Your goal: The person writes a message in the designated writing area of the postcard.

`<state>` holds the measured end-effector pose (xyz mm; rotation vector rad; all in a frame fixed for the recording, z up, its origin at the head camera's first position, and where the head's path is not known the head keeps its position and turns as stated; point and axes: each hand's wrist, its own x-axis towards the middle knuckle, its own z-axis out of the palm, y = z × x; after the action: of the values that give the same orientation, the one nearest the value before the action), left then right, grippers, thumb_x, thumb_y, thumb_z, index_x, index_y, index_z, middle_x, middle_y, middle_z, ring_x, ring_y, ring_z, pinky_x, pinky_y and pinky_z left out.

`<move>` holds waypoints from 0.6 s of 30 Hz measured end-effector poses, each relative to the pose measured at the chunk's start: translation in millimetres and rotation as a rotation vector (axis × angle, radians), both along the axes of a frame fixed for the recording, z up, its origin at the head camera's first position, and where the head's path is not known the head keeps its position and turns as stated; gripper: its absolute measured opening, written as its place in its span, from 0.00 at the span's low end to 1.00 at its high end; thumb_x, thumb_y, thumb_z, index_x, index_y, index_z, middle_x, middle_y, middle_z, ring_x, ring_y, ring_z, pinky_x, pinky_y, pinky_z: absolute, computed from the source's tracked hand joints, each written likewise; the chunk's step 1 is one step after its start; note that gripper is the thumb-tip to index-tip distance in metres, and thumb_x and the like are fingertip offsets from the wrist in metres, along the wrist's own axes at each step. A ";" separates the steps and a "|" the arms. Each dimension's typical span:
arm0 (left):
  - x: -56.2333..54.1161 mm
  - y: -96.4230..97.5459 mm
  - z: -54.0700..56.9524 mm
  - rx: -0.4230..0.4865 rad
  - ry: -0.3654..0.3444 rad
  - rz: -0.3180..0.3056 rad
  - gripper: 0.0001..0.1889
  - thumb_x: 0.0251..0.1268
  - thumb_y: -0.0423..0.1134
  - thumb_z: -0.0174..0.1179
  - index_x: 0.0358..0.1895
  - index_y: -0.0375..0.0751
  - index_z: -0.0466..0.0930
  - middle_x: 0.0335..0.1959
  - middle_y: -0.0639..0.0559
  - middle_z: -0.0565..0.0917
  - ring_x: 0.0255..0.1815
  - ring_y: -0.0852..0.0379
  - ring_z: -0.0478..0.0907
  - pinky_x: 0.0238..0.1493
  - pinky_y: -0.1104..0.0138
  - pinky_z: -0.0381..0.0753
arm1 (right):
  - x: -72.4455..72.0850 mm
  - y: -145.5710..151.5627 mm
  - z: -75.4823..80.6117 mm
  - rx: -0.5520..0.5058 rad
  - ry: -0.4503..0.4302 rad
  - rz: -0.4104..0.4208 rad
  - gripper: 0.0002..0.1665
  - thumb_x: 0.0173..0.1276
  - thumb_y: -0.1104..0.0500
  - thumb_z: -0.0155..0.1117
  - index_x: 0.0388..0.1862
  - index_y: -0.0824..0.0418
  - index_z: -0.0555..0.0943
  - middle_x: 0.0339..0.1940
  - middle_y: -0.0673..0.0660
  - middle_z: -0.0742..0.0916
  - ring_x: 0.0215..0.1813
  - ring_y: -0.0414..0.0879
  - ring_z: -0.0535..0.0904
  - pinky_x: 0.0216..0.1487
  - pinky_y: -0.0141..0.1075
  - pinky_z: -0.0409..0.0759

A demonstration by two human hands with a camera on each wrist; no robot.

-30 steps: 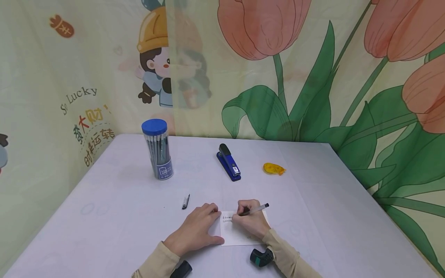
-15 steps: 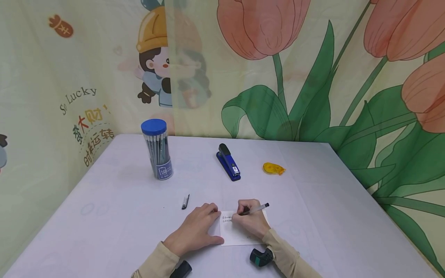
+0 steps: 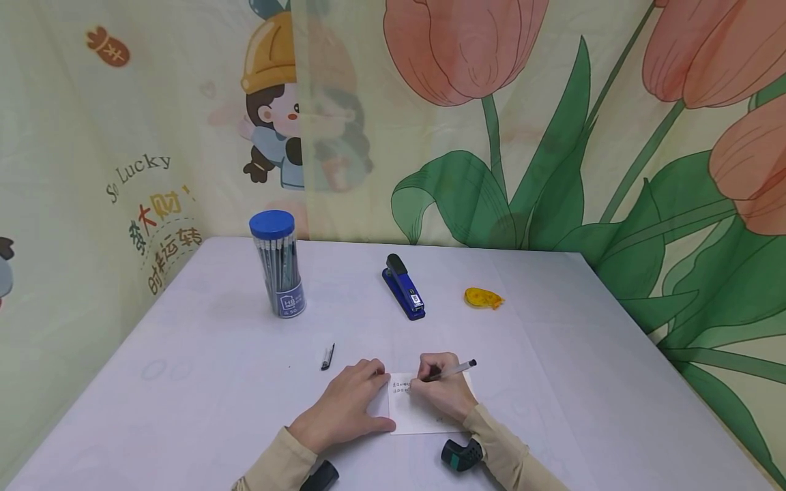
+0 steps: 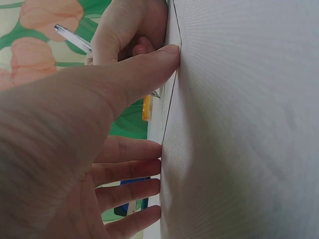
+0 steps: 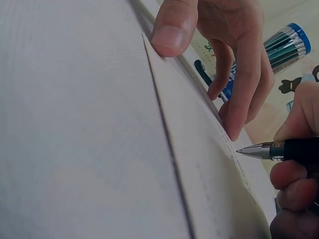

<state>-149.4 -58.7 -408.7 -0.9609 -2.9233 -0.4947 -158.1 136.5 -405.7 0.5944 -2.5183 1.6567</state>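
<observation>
A small white sheet of paper [image 3: 424,417] lies on the table with short lines of handwriting near its top left. My right hand [image 3: 447,392] pinches a pen [image 3: 456,369] with a clear barrel and dark cap end. In the right wrist view the metal pen tip [image 5: 253,151] meets the paper at a written line. My left hand [image 3: 345,404] lies along the paper's left side, fingers spread. Its thumb [image 4: 167,56] rests on the paper's edge in the left wrist view. Part of the sheet is hidden under the right hand.
A pen cap [image 3: 328,356] lies left of the paper. Farther back stand a blue-lidded tub of pencils [image 3: 281,266], a blue stapler [image 3: 404,288] and a yellow teardrop-shaped item [image 3: 483,298]. A printed curtain [image 3: 344,123] hangs behind the table.
The upper end of the pen has shifted very slightly to the right. Both hands and the paper stay in the same places.
</observation>
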 end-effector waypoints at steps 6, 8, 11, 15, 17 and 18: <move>0.2 -0.1 -0.1 0.003 0.005 -0.005 0.36 0.45 0.59 0.72 0.54 0.35 0.81 0.49 0.51 0.76 0.48 0.56 0.71 0.52 0.60 0.75 | 0.5 -0.5 0.4 0.011 -0.006 0.009 0.11 0.49 0.77 0.58 0.15 0.69 0.70 0.16 0.50 0.74 0.25 0.35 0.68 0.32 0.27 0.64; 0.3 -0.1 -0.3 0.003 0.006 -0.005 0.36 0.45 0.59 0.72 0.54 0.35 0.81 0.49 0.52 0.76 0.48 0.56 0.71 0.52 0.60 0.75 | 0.7 -0.8 0.4 0.015 -0.008 0.008 0.11 0.49 0.77 0.59 0.15 0.68 0.70 0.15 0.51 0.74 0.25 0.36 0.68 0.32 0.27 0.64; 0.3 0.0 -0.4 0.003 0.008 -0.005 0.36 0.45 0.59 0.72 0.54 0.35 0.81 0.48 0.52 0.76 0.48 0.56 0.71 0.52 0.60 0.75 | 1.1 -1.1 0.8 0.018 -0.011 0.011 0.11 0.49 0.77 0.59 0.14 0.68 0.70 0.15 0.53 0.75 0.24 0.35 0.68 0.32 0.27 0.64; 0.4 -0.2 -0.2 0.001 0.009 -0.005 0.36 0.45 0.59 0.72 0.54 0.34 0.81 0.49 0.51 0.76 0.48 0.56 0.71 0.52 0.60 0.75 | 1.9 -1.5 1.7 0.010 -0.018 0.014 0.11 0.48 0.77 0.58 0.14 0.69 0.69 0.16 0.54 0.75 0.24 0.35 0.68 0.32 0.27 0.64; 0.5 -0.2 -0.1 -0.001 0.010 -0.006 0.36 0.46 0.59 0.72 0.54 0.34 0.81 0.49 0.51 0.76 0.48 0.56 0.71 0.52 0.60 0.75 | 2.1 -1.7 2.1 0.009 -0.018 0.013 0.11 0.49 0.77 0.58 0.14 0.69 0.69 0.16 0.54 0.75 0.25 0.35 0.68 0.33 0.27 0.65; 0.5 -0.3 -0.1 -0.003 0.010 -0.006 0.36 0.46 0.59 0.72 0.54 0.34 0.81 0.49 0.51 0.76 0.48 0.56 0.71 0.52 0.60 0.75 | 2.1 -1.8 2.2 0.009 -0.016 0.014 0.11 0.49 0.77 0.58 0.14 0.69 0.69 0.16 0.55 0.75 0.25 0.35 0.68 0.33 0.27 0.64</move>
<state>-148.9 -59.0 -408.8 -0.9699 -2.9136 -0.4848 -156.0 134.7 -403.5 0.6026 -2.5397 1.6629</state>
